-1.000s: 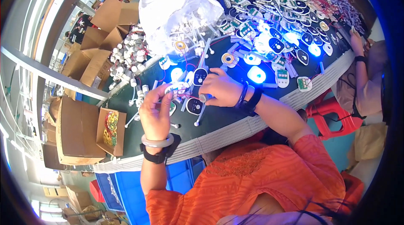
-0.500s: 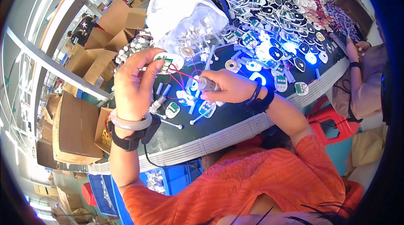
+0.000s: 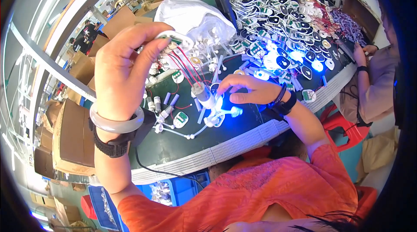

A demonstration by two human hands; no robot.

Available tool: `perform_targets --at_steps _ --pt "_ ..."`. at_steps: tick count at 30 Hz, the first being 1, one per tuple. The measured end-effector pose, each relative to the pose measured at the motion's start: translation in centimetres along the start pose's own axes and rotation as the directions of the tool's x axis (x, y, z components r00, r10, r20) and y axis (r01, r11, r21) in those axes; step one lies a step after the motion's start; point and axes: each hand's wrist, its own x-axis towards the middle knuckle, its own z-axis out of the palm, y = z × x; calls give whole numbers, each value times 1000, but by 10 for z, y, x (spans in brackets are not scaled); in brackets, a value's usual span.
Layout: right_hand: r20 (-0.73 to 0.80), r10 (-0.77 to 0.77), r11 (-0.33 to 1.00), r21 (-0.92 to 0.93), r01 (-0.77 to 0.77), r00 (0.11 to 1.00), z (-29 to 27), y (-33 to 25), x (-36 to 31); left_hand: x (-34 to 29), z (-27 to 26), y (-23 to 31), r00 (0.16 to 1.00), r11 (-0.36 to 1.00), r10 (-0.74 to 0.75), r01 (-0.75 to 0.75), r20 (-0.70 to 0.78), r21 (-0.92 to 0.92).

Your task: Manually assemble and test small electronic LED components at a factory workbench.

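High on the left, my left hand (image 3: 124, 69) pinches a white oval cover with a green circuit board (image 3: 176, 40) between thumb and fingers. From it, red and black wires run down to a grey motor (image 3: 200, 92). The motor hangs tilted, its lower end beside white rods with ball ends (image 3: 230, 111) under a blue glow. Just right of the motor is my right hand (image 3: 254, 89), thumb and forefinger parted with nothing seen between them. On the dark table below lies another white cover with a green board (image 3: 180, 119).
A heap of white covers with boards (image 3: 269, 10) fills the far right, some glowing blue. A white plastic bag (image 3: 186, 8) stands at the back. Cardboard boxes (image 3: 74, 136) crowd the left. A co-worker (image 3: 373, 80) sits at the right. A blue bin (image 3: 186, 188) stands below the edge.
My left hand has risen and moved left with the cover. My right hand has let go of the motor and moved slightly right; the motor now hangs lower and farther left.
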Motion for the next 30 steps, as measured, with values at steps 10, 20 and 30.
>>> perform_targets --at_steps 10,20,30 --pt "39 104 981 158 -109 994 43 48 13 0 12 1 1000 1000 6 -6 18 18" --pt "201 319 915 191 -357 926 55 42 1 -13 7 -15 996 996 -84 84 -27 -2" --pt "-67 163 911 -373 -176 984 57 51 -4 -24 12 -30 992 992 -125 125 -33 15"
